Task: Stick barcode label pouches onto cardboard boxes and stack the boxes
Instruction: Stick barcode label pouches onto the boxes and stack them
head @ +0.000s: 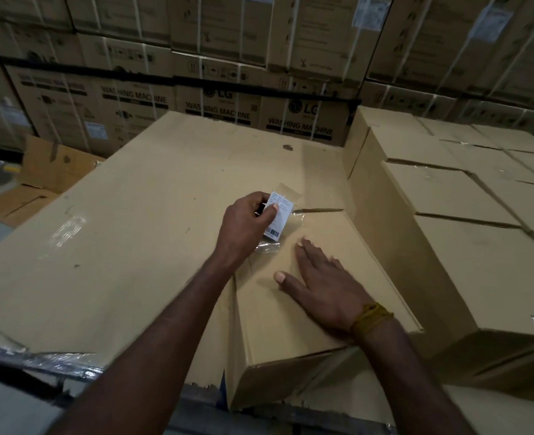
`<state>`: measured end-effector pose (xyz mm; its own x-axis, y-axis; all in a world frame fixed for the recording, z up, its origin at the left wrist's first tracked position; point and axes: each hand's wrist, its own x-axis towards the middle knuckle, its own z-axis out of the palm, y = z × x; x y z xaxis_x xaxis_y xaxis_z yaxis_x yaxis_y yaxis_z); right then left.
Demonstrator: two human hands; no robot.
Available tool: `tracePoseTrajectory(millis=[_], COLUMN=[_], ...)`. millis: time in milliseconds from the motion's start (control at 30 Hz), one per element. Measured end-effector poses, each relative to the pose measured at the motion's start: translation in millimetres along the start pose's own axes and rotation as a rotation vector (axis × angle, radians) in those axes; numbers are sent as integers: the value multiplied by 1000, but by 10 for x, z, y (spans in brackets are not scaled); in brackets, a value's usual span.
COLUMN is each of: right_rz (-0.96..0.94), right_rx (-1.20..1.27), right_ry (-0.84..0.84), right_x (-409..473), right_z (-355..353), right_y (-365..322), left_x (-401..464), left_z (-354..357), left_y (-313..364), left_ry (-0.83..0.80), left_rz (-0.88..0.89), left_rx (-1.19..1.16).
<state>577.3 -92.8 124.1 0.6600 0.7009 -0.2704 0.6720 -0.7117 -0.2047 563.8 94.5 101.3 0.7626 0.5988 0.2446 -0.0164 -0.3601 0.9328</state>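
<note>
A plain cardboard box lies in front of me on a big flat cardboard sheet. My left hand pinches a clear barcode label pouch with a white printed label inside, holding it over the box's far left corner. Its clear plastic edge touches the box top. My right hand rests flat on the box top, fingers straight and spread, a yellow thread band at the wrist.
A stack of similar taped cardboard boxes stands close on the right, higher than my box. Large strapped washing-machine cartons form a wall behind. Flattened cardboard lies on the floor at far left.
</note>
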Motion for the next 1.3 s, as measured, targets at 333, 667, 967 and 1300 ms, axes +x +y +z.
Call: tracePoseTrajectory(millis=[333,667,967,1300], right_rz=[-7,-33,-44,-75], right_rx=[6,6,11,40], right_ry=[-91,-106,-13,-36], right_x=[-413,-661,-133,-109], right_z=[37,112,45,13], right_y=[72,-81,-70,-64], left_x=[-17,-10,-13,-7], left_z=[-9,-17,4,1], left_y=[28,17,12,17], left_ry=[-15,-3,-14,-18], left_rz=[-1,0,-9,9], left_rx=[0,11,7,19])
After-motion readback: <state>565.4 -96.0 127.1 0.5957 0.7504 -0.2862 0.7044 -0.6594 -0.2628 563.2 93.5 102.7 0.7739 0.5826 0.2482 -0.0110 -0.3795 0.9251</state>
